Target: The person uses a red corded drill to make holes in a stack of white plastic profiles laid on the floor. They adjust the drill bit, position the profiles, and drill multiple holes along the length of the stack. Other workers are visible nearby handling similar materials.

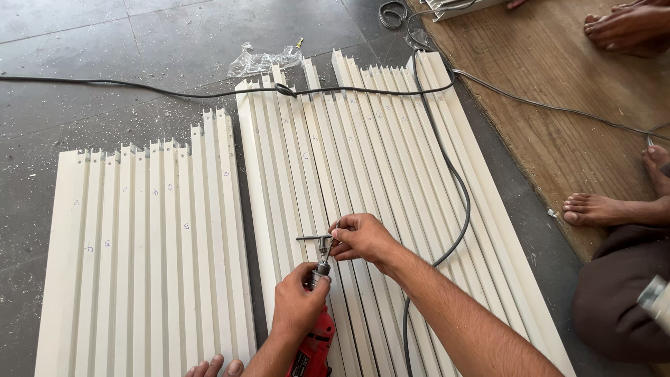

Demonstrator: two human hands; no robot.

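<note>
My left hand (pixel 299 304) grips the front of a red electric drill (pixel 313 351) just behind its metal chuck (pixel 321 269). A small T-shaped chuck key (pixel 315 239) stands in the chuck, and my right hand (pixel 361 237) pinches it with thumb and fingertips. Both hands hover over a row of long cream-white metal profiles (pixel 377 160) lying side by side on the floor. The drill's lower body is cut off by the frame's bottom edge.
A second batch of cream profiles (pixel 139 244) lies at the left. Black cables (pixel 447 174) cross the profiles and the grey floor. Crumpled clear plastic (pixel 262 61) lies at the back. A wooden board (pixel 558 105) at right carries another person's bare feet (pixel 600 208).
</note>
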